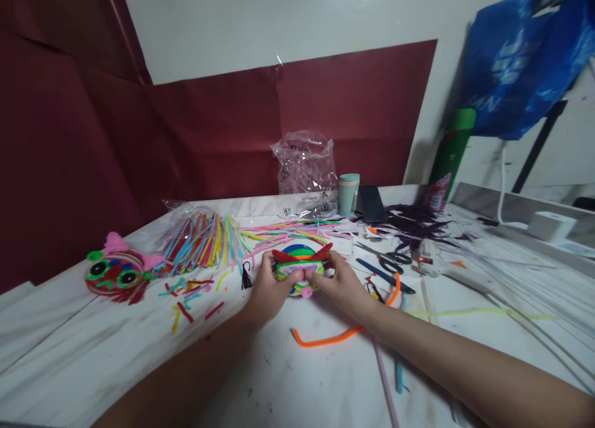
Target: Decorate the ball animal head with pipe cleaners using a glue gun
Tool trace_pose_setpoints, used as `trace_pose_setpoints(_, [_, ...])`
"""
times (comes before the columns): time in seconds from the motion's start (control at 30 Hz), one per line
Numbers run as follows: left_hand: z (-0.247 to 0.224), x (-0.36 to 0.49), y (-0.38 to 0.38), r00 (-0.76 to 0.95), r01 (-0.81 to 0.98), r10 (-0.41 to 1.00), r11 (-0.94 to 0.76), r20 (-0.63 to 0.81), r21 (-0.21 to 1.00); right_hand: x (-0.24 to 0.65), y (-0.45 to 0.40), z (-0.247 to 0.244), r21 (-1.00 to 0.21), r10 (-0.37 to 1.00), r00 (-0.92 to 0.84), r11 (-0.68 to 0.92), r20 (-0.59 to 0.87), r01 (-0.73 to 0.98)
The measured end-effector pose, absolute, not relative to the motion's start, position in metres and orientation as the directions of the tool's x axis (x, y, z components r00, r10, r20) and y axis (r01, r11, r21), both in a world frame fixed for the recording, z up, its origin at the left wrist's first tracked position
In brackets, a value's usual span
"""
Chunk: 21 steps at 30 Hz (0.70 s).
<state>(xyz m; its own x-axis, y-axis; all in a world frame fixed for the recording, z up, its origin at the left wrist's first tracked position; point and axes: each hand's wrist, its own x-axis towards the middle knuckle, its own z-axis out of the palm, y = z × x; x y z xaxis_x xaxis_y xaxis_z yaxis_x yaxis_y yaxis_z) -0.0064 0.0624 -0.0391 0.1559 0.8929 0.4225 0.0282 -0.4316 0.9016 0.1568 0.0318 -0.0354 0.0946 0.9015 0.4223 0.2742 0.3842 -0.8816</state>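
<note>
Between my two hands is a small round colourful pipe-cleaner figure [300, 253], with red ear-like points, a blue-green top and a pink ball at its lower edge. My left hand [272, 285] grips its left side, the thumb pressed on the front. On the opposite side my right hand [340, 282] holds it the same way, and the two thumbs nearly meet in the middle. The fingers behind the figure are hidden. An orange pipe cleaner [325, 340] lies bent on the table below my right wrist. A black tassel [246, 277] rests left of my left hand.
At left sits a finished-looking striped figure [116, 273] beside a bundle of pipe cleaners [199, 242] and cut scraps [186, 304]. Scissors [388, 257], a glue gun [425, 257], a phone [372, 204], a mint cup [348, 196] and purple shreds [413, 223] lie to the right.
</note>
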Motion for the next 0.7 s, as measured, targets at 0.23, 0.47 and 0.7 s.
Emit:
trace_pose_setpoints(0.23, [-0.037, -0.005, 0.060, 0.104, 0.029, 0.908, -0.410, 0.405, 0.912, 0.155, 0.030, -0.033, -0.870, 0.900, 0.099, 0.377, 0.425, 0.318])
trace_pose_setpoints(0.47, [-0.032, -0.004, 0.052, 0.146, 0.086, 0.900, -0.424, 0.410, 0.901, 0.153, 0.029, -0.035, -0.832, 0.879, 0.116, 0.385, 0.462, 0.399])
trace_pose_setpoints(0.7, [-0.033, -0.002, 0.049, 0.136, 0.133, 0.866, -0.497, 0.481, 0.857, 0.153, 0.030, -0.039, -0.835, 0.869, 0.155, 0.380, 0.469, 0.396])
